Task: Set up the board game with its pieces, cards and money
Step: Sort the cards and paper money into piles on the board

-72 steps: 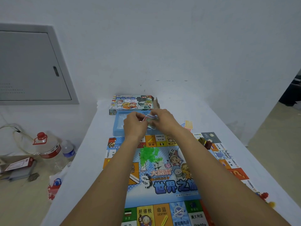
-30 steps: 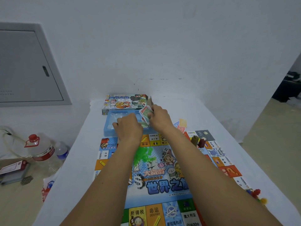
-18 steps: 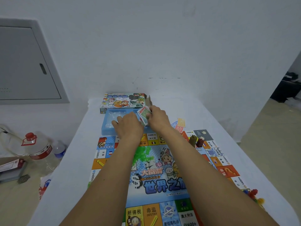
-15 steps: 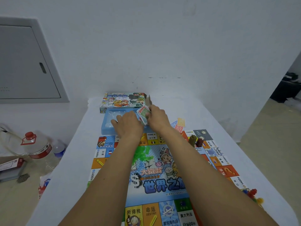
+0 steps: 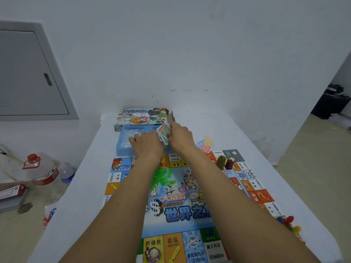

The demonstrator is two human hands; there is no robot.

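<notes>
Change since earlier frames: both hands have drifted from a joined hold over the far edge of the board to a split pose, the left dropping lower over the tray while the right keeps the cards raised.

Item 1, right hand [image 5: 180, 138]: grip closed on a fanned stack of cards [image 5: 163, 133], red and green faces showing, held above the near-right corner of the blue tray [image 5: 123, 147].

Item 2, left hand [image 5: 148, 144]: knuckles up, fingers reaching down into the tray; I cannot tell whether its grip holds anything, since the fingertips are hidden.

Item 3, game board [image 5: 182, 202]: unfolded flat on the tabletop [image 5: 79, 186], nearest me.

Item 4, game box [image 5: 141, 116]: behind the tray, against the wall.

Item 5, loose cards [image 5: 206, 144]: on the tabletop just right of the tray.

Item 6, brown and red pieces [image 5: 225, 163]: standing on the board's far-right corner.

Item 7, coloured pieces [image 5: 288, 223]: off the board's right edge.

Step in hand, as I judge it: emptying the tray and sorting cards. The next move calls for squaring the fan and laying it down beside the board, then lifting out whatever remains in the tray
</notes>
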